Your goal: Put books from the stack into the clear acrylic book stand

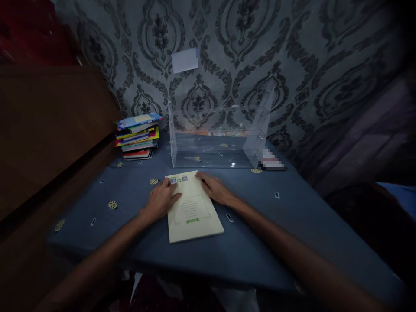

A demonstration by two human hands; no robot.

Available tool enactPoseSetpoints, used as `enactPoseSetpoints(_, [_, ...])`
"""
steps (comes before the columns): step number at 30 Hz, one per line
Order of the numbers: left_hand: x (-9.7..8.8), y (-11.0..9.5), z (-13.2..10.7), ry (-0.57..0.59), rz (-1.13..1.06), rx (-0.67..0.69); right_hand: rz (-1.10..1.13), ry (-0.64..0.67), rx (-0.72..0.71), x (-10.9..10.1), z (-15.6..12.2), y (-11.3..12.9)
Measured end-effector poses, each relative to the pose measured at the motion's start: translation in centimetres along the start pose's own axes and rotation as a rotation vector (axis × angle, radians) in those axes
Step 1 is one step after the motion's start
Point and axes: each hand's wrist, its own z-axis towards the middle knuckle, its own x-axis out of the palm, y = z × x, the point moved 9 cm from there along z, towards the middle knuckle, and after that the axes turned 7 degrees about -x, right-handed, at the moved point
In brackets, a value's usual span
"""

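Observation:
A pale yellow-green book point(192, 214) lies flat on the table's blue cloth point(266, 234), its far end towards the wall. My left hand point(161, 200) rests on the book's far left corner, fingers curled over the edge. My right hand point(213, 189) lies on the far right corner, fingers closed against the cover. Both hands press on the book's far end.
A clear acrylic box point(221, 130), open at the front, stands at the back against the patterned wall. A stack of colourful books point(138, 136) sits at the back left. A dark wooden panel point(48, 130) borders the left side. A white card point(184, 60) is stuck on the wall.

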Motion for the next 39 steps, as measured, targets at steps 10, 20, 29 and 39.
enactPoseSetpoints(10, [0.3,-3.4,4.6,-0.043,0.004,0.12,0.091,-0.121,0.054,-0.6,-0.2,-2.2])
enactPoseSetpoints(20, [2.2,-4.9,7.7,-0.09,-0.104,0.255,0.186,-0.167,0.026,-1.3,-1.8,-1.4])
enactPoseSetpoints(29, [1.8,-5.5,7.1,-0.076,-0.163,0.365,0.166,-0.159,0.04,-1.5,-1.9,-0.7])
enactPoseSetpoints(39, [1.5,-7.1,5.4,0.006,-0.18,0.463,0.181,-0.16,0.047,-1.9,-3.2,0.3])
